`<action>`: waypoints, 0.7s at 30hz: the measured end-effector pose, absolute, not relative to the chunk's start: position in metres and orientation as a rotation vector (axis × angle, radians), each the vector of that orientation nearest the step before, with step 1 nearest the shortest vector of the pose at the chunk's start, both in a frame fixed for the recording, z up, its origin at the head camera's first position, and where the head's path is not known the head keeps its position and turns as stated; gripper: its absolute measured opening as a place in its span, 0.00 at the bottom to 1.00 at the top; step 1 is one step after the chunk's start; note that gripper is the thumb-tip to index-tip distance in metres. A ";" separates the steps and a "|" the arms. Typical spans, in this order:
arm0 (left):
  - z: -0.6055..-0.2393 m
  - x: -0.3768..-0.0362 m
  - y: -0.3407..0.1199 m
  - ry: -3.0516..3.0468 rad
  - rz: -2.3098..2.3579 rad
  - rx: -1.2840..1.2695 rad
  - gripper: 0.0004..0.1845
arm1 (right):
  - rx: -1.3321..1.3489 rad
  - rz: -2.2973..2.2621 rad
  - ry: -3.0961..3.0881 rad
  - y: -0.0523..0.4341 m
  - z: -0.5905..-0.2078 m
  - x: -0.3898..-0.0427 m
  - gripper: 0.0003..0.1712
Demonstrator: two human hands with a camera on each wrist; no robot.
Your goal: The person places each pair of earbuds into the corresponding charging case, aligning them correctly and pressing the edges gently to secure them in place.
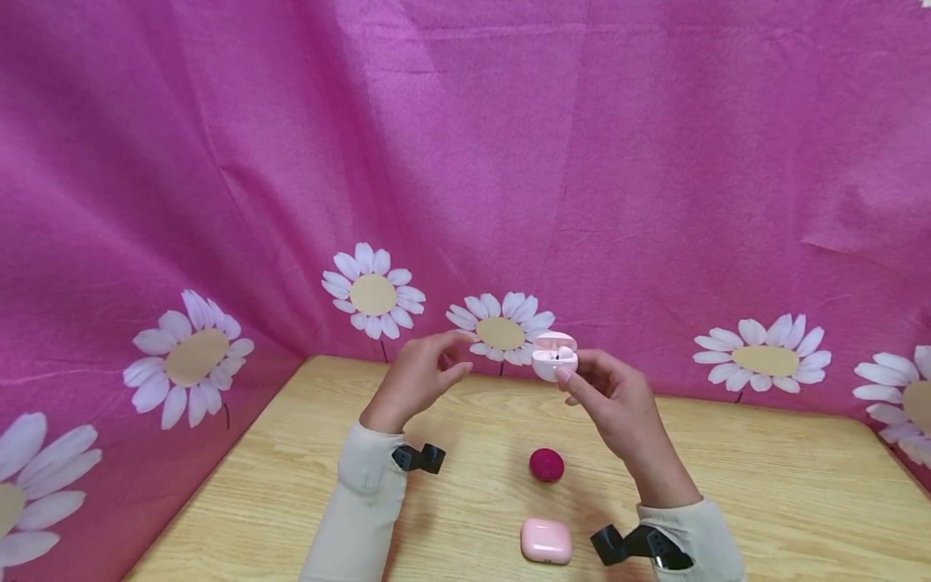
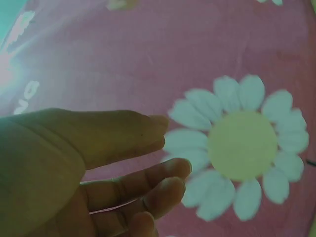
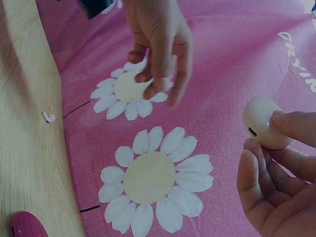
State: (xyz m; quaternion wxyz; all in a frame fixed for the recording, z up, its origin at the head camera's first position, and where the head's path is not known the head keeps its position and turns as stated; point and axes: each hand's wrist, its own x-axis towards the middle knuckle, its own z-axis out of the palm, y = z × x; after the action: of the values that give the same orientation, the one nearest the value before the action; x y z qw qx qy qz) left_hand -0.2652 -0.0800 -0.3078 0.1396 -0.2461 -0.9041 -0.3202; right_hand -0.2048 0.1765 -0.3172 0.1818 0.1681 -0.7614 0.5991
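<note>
**Open Earbud Case Held Above a Wooden Table**

Left hand: raised above the table, fingers loosely extended and slightly curled, thumb apart, nothing held; fingertips near, but apart from, the case. Seen in the left wrist view against a printed daisy on the pink backdrop.

Right hand: raised to the right of the left hand, thumb and fingertips pinched around a white earbud case; lid tilted open, something dark visible inside. Case held in the air, in front of the backdrop, well above the tabletop.

On the table below the hands: a round magenta case, closed; nearer the person, a pale pink rectangular case, closed. A small white earbud visible on the wood in the right wrist view.
</note>
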 end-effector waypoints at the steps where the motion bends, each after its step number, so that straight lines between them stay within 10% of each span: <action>1: -0.310 -0.267 -0.082 -2.631 -0.912 -0.685 0.18 | 0.472 1.691 -2.150 0.177 -0.317 -0.205 0.13; 21: -0.356 -0.300 -0.112 -2.856 -1.026 -0.336 0.13 | 0.441 1.683 -2.194 0.176 -0.317 -0.204 0.15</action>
State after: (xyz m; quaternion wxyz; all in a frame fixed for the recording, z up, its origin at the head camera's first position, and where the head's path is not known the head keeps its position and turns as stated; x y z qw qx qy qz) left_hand -0.3002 -0.1119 -0.3561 0.0440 -0.1100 -0.9345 -0.3358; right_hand -0.2039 0.1761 -0.3169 0.1702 0.1553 -0.7721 0.5922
